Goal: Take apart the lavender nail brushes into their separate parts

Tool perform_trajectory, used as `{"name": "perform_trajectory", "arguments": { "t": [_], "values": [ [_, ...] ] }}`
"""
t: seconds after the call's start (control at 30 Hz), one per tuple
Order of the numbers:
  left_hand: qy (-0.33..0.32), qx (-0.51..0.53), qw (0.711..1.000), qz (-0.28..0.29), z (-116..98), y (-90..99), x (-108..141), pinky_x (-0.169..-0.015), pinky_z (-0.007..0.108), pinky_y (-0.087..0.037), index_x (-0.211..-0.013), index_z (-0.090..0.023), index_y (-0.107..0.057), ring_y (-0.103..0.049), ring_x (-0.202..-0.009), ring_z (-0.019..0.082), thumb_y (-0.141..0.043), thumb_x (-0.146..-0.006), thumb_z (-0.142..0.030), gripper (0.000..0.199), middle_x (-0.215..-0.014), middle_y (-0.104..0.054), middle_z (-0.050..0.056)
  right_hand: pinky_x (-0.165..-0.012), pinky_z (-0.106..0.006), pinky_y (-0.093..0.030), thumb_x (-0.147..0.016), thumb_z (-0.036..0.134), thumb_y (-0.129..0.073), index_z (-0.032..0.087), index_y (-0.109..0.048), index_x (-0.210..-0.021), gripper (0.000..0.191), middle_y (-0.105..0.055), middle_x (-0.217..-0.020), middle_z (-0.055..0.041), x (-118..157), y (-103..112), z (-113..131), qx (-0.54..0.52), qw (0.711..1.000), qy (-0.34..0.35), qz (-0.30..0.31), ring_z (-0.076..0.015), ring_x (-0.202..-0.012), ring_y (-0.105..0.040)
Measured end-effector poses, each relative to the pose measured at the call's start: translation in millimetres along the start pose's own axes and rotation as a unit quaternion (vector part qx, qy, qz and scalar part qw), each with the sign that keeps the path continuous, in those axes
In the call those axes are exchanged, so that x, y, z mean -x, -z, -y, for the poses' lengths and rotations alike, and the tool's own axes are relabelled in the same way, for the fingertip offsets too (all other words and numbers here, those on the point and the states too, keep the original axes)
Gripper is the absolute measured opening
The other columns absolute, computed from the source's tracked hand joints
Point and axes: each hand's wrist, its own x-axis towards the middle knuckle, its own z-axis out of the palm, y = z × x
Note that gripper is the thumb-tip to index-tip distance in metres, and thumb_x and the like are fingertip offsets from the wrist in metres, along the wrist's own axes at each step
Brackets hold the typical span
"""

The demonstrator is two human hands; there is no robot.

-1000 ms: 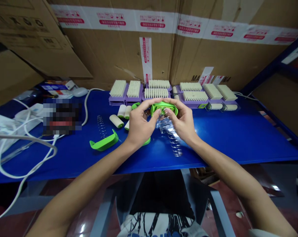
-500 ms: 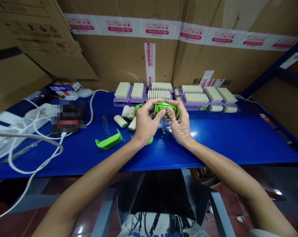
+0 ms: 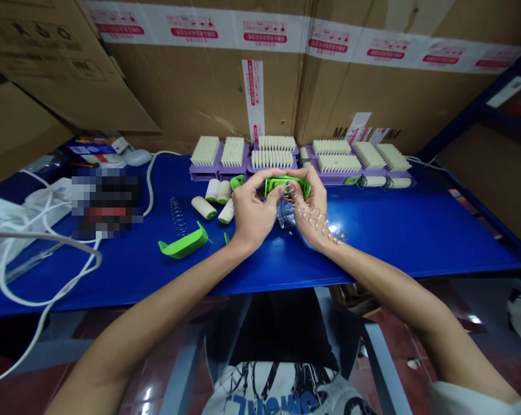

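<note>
My left hand (image 3: 255, 214) and my right hand (image 3: 310, 218) meet over the table, fingers closed around a green plastic bracket (image 3: 279, 180). Both thumbs press at its middle, where one end of a metal coil spring (image 3: 318, 220) sits. The spring's free length trails across my right palm and wrist. Under the hands lies a clear plastic bag (image 3: 285, 215). Left of them are a second green bracket (image 3: 185, 244), another coil spring (image 3: 178, 217) and several white rollers (image 3: 204, 208) with green ends. A further green piece is mostly hidden by my left wrist.
Purple blocks with cream bristle-like tops (image 3: 272, 159) line the back of the blue table (image 3: 399, 230). Behind them stands a taped cardboard box (image 3: 191, 86). White cables (image 3: 44, 302) loop over the left side, beside a blurred-out object (image 3: 107, 203).
The view has shifted slightly. Both hands keep hold of the green bracket, which has tilted a little, and the spring's loose end lies differently along my right wrist.
</note>
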Motion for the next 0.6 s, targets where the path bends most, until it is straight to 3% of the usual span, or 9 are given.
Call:
{"name": "perform_trajectory", "arguments": {
  "t": [0.27,0.43,0.6],
  "values": [
    [-0.024,-0.021,0.999,-0.023,2.6,1.8,0.3,-0.106,0.042,-0.065,-0.107,-0.024,-0.083,-0.083,-0.114,0.026,-0.081,-0.096,-0.017,0.013,-0.115,-0.088,0.005,-0.108,-0.051,-0.062,-0.105,0.068,-0.065,0.030,-0.066,-0.108,0.038,-0.077,-0.112,-0.0049,-1.5,-3.3,0.7,-0.031,0.999,0.002,0.021,-0.0278,-0.111,-0.073],
    [-0.056,-0.022,0.998,-0.036,-2.4,-4.2,-1.2,-0.103,0.039,-0.067,-0.104,-0.024,-0.084,-0.083,-0.109,0.024,-0.077,-0.095,-0.010,0.018,-0.109,-0.088,0.003,-0.108,-0.052,-0.060,-0.106,0.073,-0.060,0.031,-0.067,-0.108,0.043,-0.074,-0.112,-0.0058,-4.6,0.3,0.7,-0.002,1.000,0.020,0.016,-0.0297,-0.112,-0.071],
    [-0.040,-0.029,0.998,-0.025,3.5,-12.7,-19.9,-0.110,0.042,-0.067,-0.102,-0.023,-0.084,-0.083,-0.111,0.025,-0.079,-0.096,-0.015,0.011,-0.109,-0.087,0.003,-0.113,-0.053,-0.059,-0.107,0.079,-0.055,0.030,-0.068,-0.106,0.051,-0.073,-0.115,-0.0065,-23.5,2.6,-5.6,0.034,0.999,0.023,0.002,-0.0318,-0.121,-0.069]
  ]
}}
